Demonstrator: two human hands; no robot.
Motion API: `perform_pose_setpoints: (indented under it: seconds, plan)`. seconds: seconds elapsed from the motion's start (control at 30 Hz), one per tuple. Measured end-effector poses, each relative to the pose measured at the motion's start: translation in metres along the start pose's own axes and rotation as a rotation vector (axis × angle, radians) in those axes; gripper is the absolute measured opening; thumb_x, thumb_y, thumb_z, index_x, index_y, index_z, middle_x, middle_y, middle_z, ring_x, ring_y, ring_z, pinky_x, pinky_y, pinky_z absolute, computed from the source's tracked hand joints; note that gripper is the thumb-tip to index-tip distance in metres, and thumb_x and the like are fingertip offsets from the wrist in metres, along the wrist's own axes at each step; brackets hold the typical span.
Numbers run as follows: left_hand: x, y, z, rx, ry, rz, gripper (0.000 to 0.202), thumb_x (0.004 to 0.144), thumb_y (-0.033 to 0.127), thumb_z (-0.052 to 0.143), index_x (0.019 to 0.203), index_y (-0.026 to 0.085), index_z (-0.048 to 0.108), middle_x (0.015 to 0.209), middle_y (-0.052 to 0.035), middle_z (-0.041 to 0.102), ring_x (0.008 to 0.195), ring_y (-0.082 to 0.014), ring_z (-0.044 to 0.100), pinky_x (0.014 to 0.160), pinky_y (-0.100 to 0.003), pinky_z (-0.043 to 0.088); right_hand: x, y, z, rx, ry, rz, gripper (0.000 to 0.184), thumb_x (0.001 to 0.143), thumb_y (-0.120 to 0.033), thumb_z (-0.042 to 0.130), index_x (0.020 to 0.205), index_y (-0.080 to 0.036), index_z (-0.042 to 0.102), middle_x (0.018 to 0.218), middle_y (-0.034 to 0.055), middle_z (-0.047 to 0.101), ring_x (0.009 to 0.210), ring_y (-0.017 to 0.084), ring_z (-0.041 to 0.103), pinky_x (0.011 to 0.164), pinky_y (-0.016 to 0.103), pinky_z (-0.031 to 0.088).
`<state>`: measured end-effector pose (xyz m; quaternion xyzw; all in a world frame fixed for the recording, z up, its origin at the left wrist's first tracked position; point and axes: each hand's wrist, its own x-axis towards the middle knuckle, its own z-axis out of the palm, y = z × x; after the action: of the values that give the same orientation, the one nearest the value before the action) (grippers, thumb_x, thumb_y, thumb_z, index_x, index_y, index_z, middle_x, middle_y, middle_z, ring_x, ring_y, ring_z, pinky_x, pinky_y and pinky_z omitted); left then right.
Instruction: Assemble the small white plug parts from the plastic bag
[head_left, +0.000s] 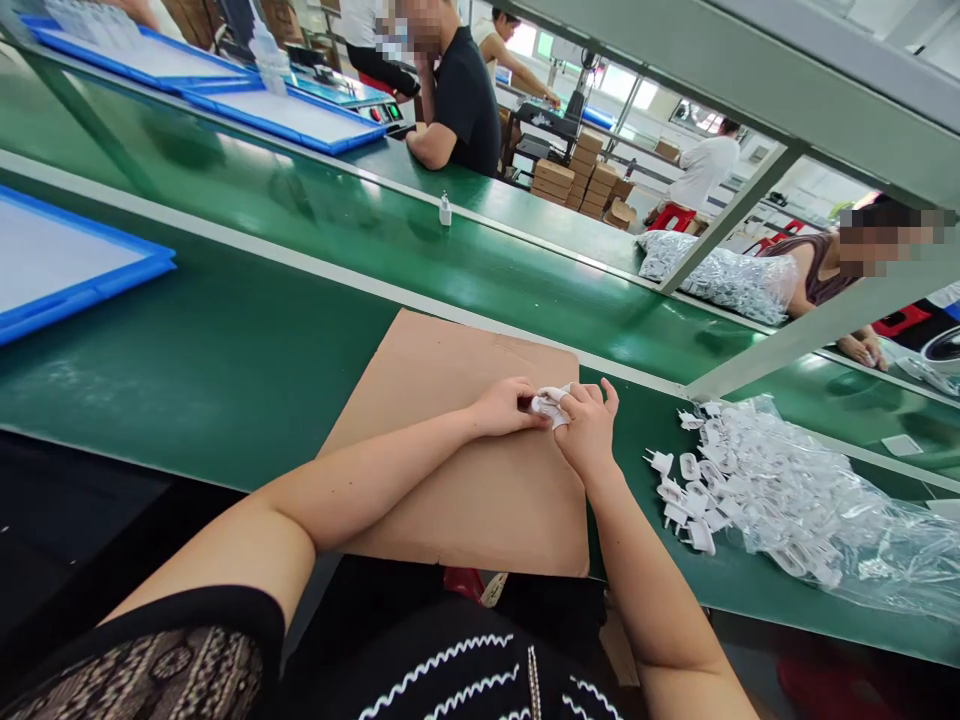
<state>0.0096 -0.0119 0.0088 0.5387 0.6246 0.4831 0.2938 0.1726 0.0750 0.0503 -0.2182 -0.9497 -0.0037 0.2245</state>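
Observation:
Both my hands meet over a brown cardboard sheet (450, 440) lying on the green bench. My left hand (504, 408) pinches a small white plastic plug part (550, 403) from the left. My right hand (589, 430) grips the same part from the right, fingers curled round it. To the right lies a heap of similar white plug parts (694, 490), spilling out of a clear plastic bag (825, 500).
A blue-rimmed tray (67, 265) sits at the left edge. More blue trays (285, 115) lie on the far bench. A small white bottle (445, 209) stands on the green conveyor. Other people sit across the line. A grey metal frame strut (817, 320) crosses at the right.

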Motion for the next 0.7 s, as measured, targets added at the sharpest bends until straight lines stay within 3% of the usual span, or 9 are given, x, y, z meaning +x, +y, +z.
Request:
perform_pose_setpoints:
  seconds: [0.23,0.47,0.6,0.7]
  plan:
    - [-0.001,-0.001,0.0,-0.004,0.014,0.006,0.029,0.07,0.044,0.081,0.079,0.019,0.07,0.086,-0.0012,0.058,0.075,-0.0166,0.058,0.068,-0.029,0.045,-0.001,0.002,0.005,0.042,-0.001,0.041,0.025,0.073,-0.004,0.056,0.084,-0.024,0.067,0.088,0.0019,0.063,0.094,0.022,0.055,0.117,0.047,0.017]
    - [-0.003,-0.006,0.005,0.036,0.041,0.077,0.028,0.075,0.044,0.077,0.082,0.018,0.072,0.086,-0.0031,0.059,0.082,-0.0191,0.058,0.074,-0.031,0.047,-0.001,-0.009,0.007,0.111,-0.033,0.178,0.029,0.07,-0.001,0.053,0.086,-0.022,0.066,0.093,0.0026,0.064,0.092,0.02,0.056,0.108,0.042,0.025]
    - [-0.001,-0.005,0.009,0.098,0.075,0.097,0.023,0.076,0.04,0.075,0.081,0.018,0.071,0.085,-0.0037,0.061,0.084,-0.0199,0.059,0.079,-0.032,0.048,-0.003,-0.007,0.011,0.143,0.001,0.171,0.023,0.074,-0.004,0.053,0.083,-0.02,0.066,0.091,0.0038,0.063,0.091,0.02,0.056,0.097,0.039,0.032]
    - [0.001,-0.001,0.011,0.155,0.079,0.119,0.021,0.077,0.038,0.076,0.082,0.019,0.071,0.087,-0.0037,0.064,0.086,-0.0204,0.061,0.082,-0.033,0.05,-0.005,0.003,0.024,0.246,0.111,0.169,0.023,0.079,-0.012,0.054,0.093,-0.021,0.07,0.089,0.0045,0.063,0.091,0.022,0.058,0.093,0.04,0.037]
